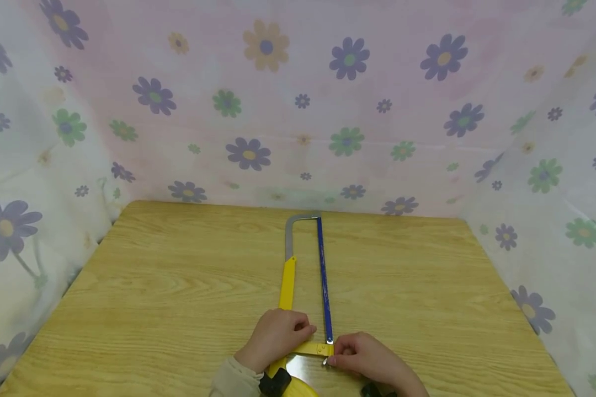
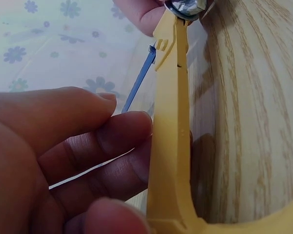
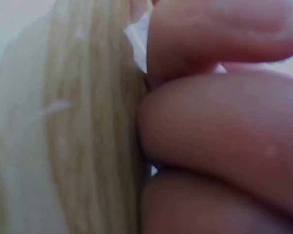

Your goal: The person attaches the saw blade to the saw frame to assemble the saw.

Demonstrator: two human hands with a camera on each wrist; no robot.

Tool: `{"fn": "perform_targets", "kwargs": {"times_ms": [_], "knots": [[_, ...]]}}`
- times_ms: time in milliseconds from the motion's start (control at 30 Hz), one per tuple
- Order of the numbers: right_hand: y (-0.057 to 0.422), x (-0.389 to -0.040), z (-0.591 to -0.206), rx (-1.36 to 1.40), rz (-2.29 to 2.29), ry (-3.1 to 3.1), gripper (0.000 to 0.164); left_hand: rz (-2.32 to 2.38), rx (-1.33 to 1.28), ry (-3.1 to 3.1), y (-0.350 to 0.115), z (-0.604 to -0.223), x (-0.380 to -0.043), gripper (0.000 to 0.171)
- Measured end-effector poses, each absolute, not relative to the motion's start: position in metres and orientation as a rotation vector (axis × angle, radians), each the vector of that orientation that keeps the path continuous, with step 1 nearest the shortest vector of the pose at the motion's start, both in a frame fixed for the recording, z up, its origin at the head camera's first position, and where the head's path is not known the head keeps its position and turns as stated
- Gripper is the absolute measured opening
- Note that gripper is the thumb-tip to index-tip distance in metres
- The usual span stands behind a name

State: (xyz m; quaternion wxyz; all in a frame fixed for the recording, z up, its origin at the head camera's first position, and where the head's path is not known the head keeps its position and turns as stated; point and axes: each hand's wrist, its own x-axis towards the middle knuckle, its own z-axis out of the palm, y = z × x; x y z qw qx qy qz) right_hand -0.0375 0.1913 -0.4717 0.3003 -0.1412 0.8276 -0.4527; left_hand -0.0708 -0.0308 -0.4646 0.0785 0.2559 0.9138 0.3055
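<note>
A hacksaw lies on the table with its grey metal bow (image 1: 289, 237) pointing away and its yellow frame (image 1: 287, 284) towards me. Its blue blade (image 1: 324, 275) runs along the right side, joined at the near end to a short yellow arm (image 1: 308, 348). My left hand (image 1: 278, 336) lies over the frame with bent fingers, holding it beside that arm; the left wrist view shows fingertips (image 2: 136, 122) against the yellow metal. At the arm's end, my right hand (image 1: 367, 357) pinches at a shiny wing nut (image 1: 325, 361). In the right wrist view, curled fingers hide the grip.
The wood-grain table (image 1: 179, 275) spreads out on both sides of the saw. A flowered curtain (image 1: 298, 121) stands along the back and both sides. Black straps with small mounts (image 1: 275, 381) sit on the wrists.
</note>
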Motion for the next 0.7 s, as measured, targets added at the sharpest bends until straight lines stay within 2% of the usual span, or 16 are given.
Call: {"fn": "perform_targets", "kwargs": {"times_ms": [700], "knots": [[0.1912,-0.0387,-0.4724,-0.39,-1.217,2.195,0.027,0.895,0.776,2.766,-0.0308,-0.4642,-0.0711,0.03]]}}
